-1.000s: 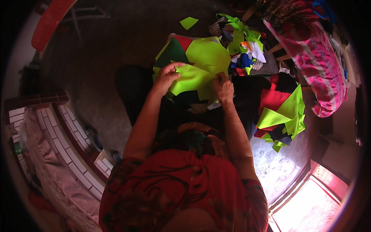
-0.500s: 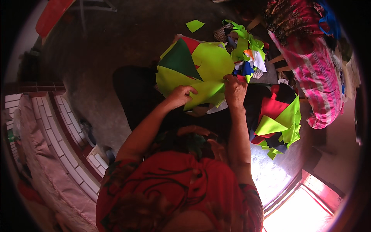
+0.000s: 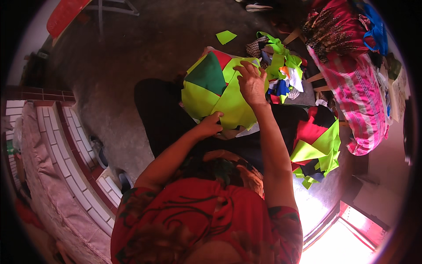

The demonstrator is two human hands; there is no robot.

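Observation:
A patchwork cloth piece (image 3: pixel 211 94) of neon yellow-green, dark green and red panels lies on my lap over black fabric (image 3: pixel 162 116). My left hand (image 3: pixel 212 126) pinches its near lower edge. Flat on the upper right part of the cloth rests my right hand (image 3: pixel 251 81), fingers spread and pressing down on the yellow-green panel.
A heap of coloured fabric scraps (image 3: pixel 281 72) lies beyond the cloth. Folded red, black and yellow-green pieces (image 3: pixel 318 147) sit at my right. A pink striped bundle (image 3: pixel 358 99) is far right. One loose green scrap (image 3: pixel 225 37) lies on the concrete floor. Tiled steps (image 3: pixel 61 149) run along the left.
The patchwork cloth has been turned and spread out, now showing its green and red panels. My left hand dropped to the near edge; my right hand moved up onto the cloth.

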